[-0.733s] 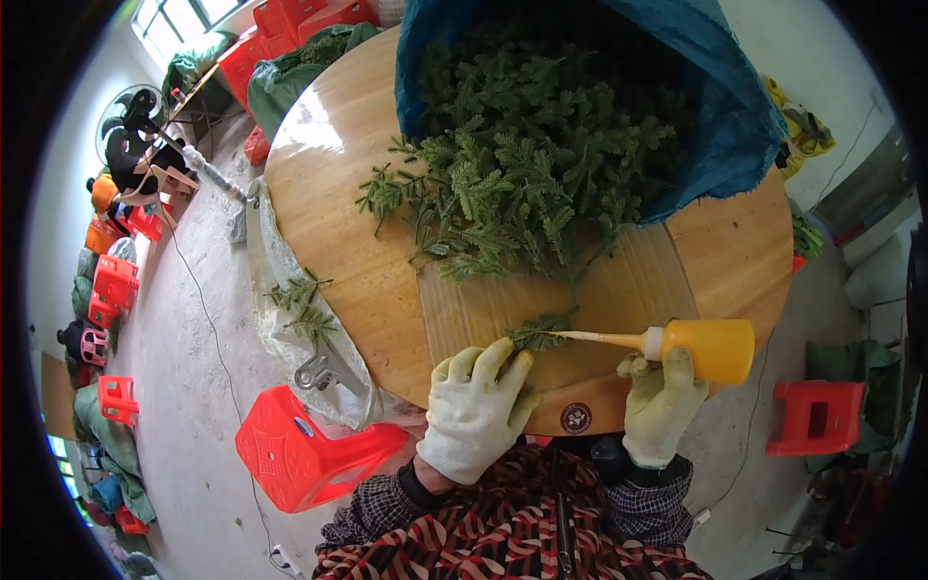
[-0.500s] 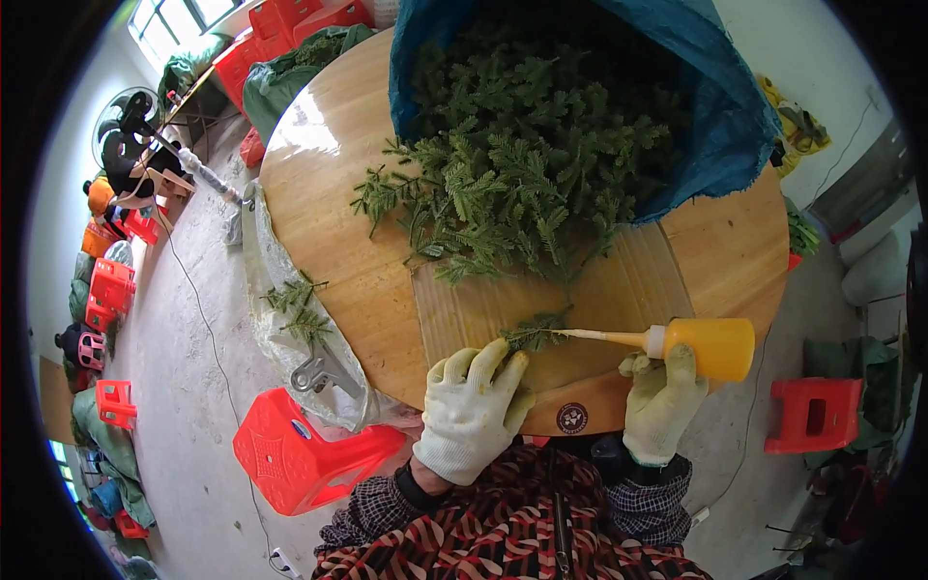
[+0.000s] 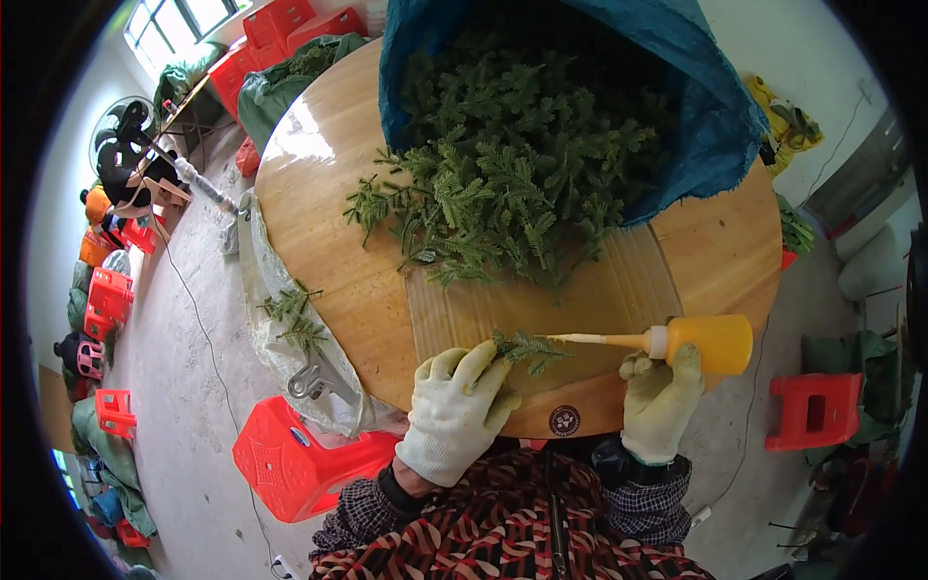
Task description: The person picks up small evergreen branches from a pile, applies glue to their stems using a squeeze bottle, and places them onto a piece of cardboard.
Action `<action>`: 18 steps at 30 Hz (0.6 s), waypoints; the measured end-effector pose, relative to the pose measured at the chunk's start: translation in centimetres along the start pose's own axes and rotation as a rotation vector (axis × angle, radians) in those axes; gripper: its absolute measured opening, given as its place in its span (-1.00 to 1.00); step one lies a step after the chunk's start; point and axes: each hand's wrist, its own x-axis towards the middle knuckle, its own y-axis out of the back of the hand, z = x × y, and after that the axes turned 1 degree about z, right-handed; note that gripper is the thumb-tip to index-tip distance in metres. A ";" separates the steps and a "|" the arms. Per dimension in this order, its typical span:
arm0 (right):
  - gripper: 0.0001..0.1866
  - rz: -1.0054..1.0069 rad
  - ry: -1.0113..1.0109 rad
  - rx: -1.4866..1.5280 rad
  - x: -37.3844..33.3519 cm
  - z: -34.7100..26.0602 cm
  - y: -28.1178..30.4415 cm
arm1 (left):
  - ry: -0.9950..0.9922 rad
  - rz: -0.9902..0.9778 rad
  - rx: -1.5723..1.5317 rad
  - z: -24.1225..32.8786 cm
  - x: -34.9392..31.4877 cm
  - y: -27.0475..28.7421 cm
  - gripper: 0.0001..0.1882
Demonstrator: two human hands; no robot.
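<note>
1. Several red plastic stools (image 3: pixel 108 302) line the far left, with a pedestal fan (image 3: pixel 124 135) above them; a broad strip of concrete floor (image 3: pixel 184 358) runs between these and the table.
2. Another red stool (image 3: pixel 280 454) stands near the round wooden table's (image 3: pixel 333 246) left front edge.
3. Over that left rim lies a clear plastic sheet (image 3: pixel 266 261), carrying loose fir cuttings (image 3: pixel 296 319) and a metal spring clamp (image 3: pixel 324 378). Bare wood opens to its right.
4. The left hand (image 3: pixel 452 411), gloved, reaches over the front edge, fingers bent, pinching the left end of a fir sprig (image 3: pixel 530 350) at its fingertips.
5. This sprig lies over the ridged board (image 3: pixel 628 285); bare board separates it from the fir pile (image 3: pixel 522 174) behind.
6. A yellow squeeze bottle (image 3: pixel 717 343) lies level, nozzle tip by the sprig; I cannot tell whether they touch.
7. The right hand (image 3: pixel 662 396), also gloved, curls around the bottle's neck end, overhanging the front rim.
8. A blue sack (image 3: pixel 720 116) spreads toward the table's right edge.
</note>
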 end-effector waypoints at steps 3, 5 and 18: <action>-0.81 -0.024 -0.051 -0.021 -0.4 0.2 0.5 | 0.002 -0.023 0.007 0.1 0.1 0.1 -0.58; -0.79 -0.029 -0.052 -0.052 -0.5 0.4 1.1 | -0.004 -0.032 0.019 0.1 0.1 0.1 -0.59; -0.85 -0.008 -0.046 0.008 -0.5 0.2 1.8 | -0.075 0.045 -0.003 1.7 0.4 -1.0 -0.61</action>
